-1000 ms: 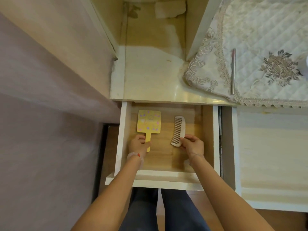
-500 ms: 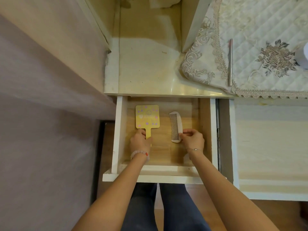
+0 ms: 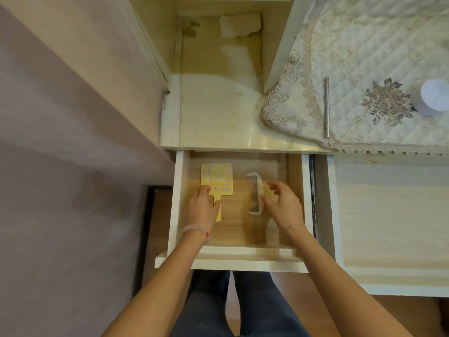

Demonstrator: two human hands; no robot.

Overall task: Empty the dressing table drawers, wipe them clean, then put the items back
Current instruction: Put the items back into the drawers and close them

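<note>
**Q:** What is shown in the open drawer (image 3: pixel 178 203)?

**A:** A yellow hand mirror (image 3: pixel 216 177) and a pale comb (image 3: pixel 255 193) are seen lying flat on the drawer's wooden floor. They are set side by side but apart, with the mirror to the left. The drawer is pulled out from under the dressing table top (image 3: pixel 218 122).

**Q:** How are the hands placed?

**A:** The mirror's handle is pinched at its neck by the left hand (image 3: pixel 202 207), thumb on one side and fingers curled over the other. Nothing is held by the right hand (image 3: pixel 283 205). Its fingers are spread loosely just beside the comb's spine, and contact cannot be confirmed.

**Q:** Which way are the items pointed?

**A:** Both long axes are laid front to back. The mirror's head is turned toward the drawer's back and its handle toward the person. The comb's teeth are faced left, toward the mirror.

**Q:** How is this step best done?

**A:** It is judged that the items are being put back. They should be kept flat, parallel and off the walls, so the drawer can be shut without snagging.
</note>
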